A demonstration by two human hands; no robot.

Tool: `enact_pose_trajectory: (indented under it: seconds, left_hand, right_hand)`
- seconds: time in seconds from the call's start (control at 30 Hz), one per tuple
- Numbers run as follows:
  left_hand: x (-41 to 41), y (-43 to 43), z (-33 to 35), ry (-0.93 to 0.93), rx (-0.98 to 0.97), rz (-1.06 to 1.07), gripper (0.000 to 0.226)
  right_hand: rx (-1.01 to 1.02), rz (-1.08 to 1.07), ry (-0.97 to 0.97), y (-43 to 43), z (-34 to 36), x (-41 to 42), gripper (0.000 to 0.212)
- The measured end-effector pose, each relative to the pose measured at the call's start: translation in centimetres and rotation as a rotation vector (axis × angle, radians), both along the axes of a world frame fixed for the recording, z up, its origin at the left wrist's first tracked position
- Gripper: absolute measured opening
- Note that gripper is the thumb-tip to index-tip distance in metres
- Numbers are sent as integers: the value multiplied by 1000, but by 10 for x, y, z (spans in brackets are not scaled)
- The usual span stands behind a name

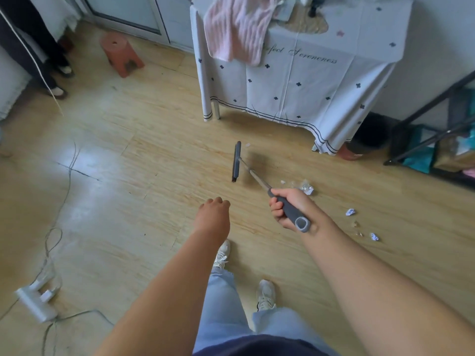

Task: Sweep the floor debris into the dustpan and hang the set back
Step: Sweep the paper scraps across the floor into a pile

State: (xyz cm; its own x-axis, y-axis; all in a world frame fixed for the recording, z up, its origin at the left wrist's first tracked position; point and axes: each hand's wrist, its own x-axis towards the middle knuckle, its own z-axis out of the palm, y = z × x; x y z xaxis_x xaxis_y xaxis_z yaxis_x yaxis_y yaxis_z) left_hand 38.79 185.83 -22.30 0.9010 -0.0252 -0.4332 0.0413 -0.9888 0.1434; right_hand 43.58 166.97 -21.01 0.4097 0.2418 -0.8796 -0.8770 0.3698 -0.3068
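My right hand (285, 209) grips the grey handle of a broom (289, 209). Its thin metal shaft runs up and left to the dark grey broom head (236, 161), which stands on the wooden floor. My left hand (214, 214) hangs in the air left of the handle with its fingers curled under, holding nothing. Crumpled plastic debris (304, 186) lies on the floor just right of the shaft. Small paper scraps (350, 212) and more bits (374, 236) lie farther right. One tiny scrap (248, 144) sits by the top of the broom head. No dustpan is in view.
A table under a white cloth (295, 80) stands ahead, with a dark bin (370, 137) beside it. A red stool (120, 53) is at the back left, near another person's feet (60, 80). A power strip with cables (36, 301) lies at the lower left. A black rack (437, 145) is at right.
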Motion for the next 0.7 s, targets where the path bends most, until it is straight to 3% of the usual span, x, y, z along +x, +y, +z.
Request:
enact_pose_trajectory:
  seconds: [0.33,0.7]
  left_hand:
    - [83,78,-13,45,70,-83,41]
    - [98,21,-9,29,-28,-318,43]
  right_hand:
    - [14,-164,91,44,-25,43,15]
    - [-24,-444,97,-7,-21,-7,16]
